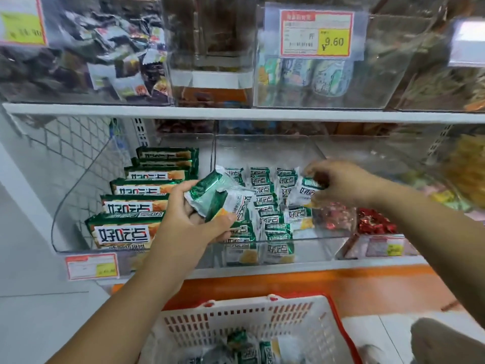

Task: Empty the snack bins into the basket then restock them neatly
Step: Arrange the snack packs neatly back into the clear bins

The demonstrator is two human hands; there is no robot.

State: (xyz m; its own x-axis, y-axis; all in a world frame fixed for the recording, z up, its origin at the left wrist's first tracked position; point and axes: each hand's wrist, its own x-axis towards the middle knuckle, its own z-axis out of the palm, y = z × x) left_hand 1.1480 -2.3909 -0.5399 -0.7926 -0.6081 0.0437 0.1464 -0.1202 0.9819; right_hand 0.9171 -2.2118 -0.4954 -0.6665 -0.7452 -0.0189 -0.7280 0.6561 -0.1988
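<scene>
Much of this store shelf view is soft or cut off. The clear bins on the upper white shelf (236, 114) are blurred, and only a red and yellow price label reading 9.60 (316, 34) is legible. The white plastic basket with a red rim (236, 319) sits nearest, cropped by the bottom edge and partly hidden by the left forearm. A few packets lie in it, hard to make out.

The left hand (194, 219) grips a small bunch of green and white foil snack packets (217, 198), fingers curled around them, just in front of the near wall of the clear plastic snack bin (262, 148). These packets are fanned and tilted at differing angles. The right hand (338, 182) reaches over the bin's right side and pinches one white and green packet (304, 191) by its upper corner, its printed face toward the viewer and slightly tilted.

Inside the bin, matching small packets (267, 206) stand on edge in three rows running from near to far, faces toward the viewer. The bin to the left holds larger green biscuit packs (136, 203) stacked in steps, long axes running left to right. To the right lie red foil sweets (375, 223).

Below the lower shelf runs an orange band, with pale floor tiles on the left.
</scene>
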